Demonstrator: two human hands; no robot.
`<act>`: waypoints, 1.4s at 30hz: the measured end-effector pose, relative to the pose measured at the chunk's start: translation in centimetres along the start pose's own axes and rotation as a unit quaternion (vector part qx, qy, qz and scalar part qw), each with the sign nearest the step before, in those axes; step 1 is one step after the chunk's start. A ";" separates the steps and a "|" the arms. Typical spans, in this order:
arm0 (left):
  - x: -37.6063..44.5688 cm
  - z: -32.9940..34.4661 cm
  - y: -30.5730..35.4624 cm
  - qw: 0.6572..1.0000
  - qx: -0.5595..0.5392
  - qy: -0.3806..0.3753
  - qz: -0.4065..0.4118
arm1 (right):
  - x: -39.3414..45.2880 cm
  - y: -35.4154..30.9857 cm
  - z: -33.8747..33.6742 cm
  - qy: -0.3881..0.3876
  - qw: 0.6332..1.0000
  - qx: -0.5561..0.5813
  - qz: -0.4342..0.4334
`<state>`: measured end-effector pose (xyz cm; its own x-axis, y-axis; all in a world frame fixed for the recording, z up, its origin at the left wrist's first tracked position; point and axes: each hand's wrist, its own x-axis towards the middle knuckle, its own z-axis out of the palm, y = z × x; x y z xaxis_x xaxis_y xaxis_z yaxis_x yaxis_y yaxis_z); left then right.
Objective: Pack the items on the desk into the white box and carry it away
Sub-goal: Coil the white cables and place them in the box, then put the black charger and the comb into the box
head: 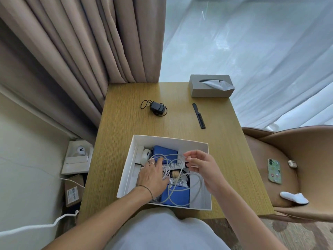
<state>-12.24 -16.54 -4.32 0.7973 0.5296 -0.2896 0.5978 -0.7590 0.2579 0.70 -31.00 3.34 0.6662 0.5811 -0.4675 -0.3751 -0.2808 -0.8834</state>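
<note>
Inside white box [170, 139], left hand [153, 175] flat on white cable [180, 193] — right hand [201, 166] fingers [188, 156] pinching its end.

Soft, even daylight comes through the sheer curtain [261, 51] at the far right, which glows pale and nearly washes out near the top. The desk [129, 123] is evenly lit, with only faint, short shadows beside the things on it and a mild sheen along its wood grain. The left side is dimmer, darkest in the folds of the heavy drape [72, 60] and on the floor beside the desk. The wide-angle lens bends straight lines outward at the edges. Detail is slightly soft overall, with compression smearing towards the near corners
</note>
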 end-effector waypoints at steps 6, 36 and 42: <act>-0.7 -1.8 0.0 0.999 0.006 0.004 0.042 | 0.1 0.4 -0.5 0.006 1.000 -0.003 -0.001; 15.2 -11.0 3.2 0.992 -0.100 0.050 0.056 | 22.0 -7.2 -7.7 0.179 0.922 -0.344 0.000; 17.4 -9.8 2.5 0.990 -0.125 0.054 0.020 | 27.8 -4.9 -9.1 0.200 0.889 -0.409 0.060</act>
<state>3.95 -5.48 0.32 0.8171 0.5484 -0.1777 0.5565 -0.6700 0.4914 26.89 -20.44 -5.58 0.8901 0.2383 -0.3884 0.0266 -0.8780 -0.4778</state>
